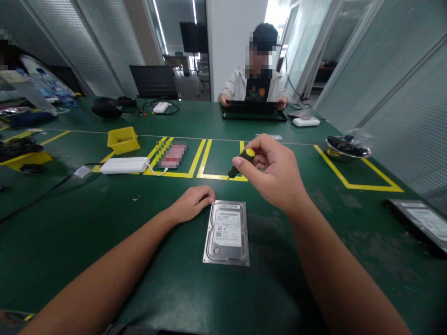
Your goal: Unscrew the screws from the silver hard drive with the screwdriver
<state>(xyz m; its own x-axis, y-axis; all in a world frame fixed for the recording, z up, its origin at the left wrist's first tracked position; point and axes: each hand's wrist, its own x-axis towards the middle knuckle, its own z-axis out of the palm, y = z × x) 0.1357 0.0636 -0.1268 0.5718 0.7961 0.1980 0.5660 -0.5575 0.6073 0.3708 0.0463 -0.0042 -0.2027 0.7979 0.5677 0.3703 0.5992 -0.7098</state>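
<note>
While the hard drive (226, 232) lies flat and label-up on the green desk (70, 232), close in front of the person, the left hand (192, 203) rests on the desk at the drive's 10 o'clock, its fingers curled loosely under, holding nothing, with the fingertips just beside the drive's top left corner; whether they touch the casing cannot be told. Raised above the desk at the drive's 12 to 1 o'clock, the right hand (274, 172) has its grip closed on a small screwdriver (240, 163) with a black handle and yellow cap, pinched between thumb and fingers. Its thin shaft slants down toward 7 o'clock, the tip hanging clear of the drive and pointing at the bare desk between the two hands.

Yellow tape lines (206, 160) mark boxes on the desk beyond the hands. Toward 10 o'clock sit a white power strip (124, 165) and a yellow bin (123, 139). Toward 2 o'clock stands a metal bowl (345, 149) of dark parts, and at 3 o'clock another drive (421, 221) lies near the desk's edge. At 12 o'clock, far across the desk, a second person (256, 83) sits with both hands on a black laptop (254, 110).
</note>
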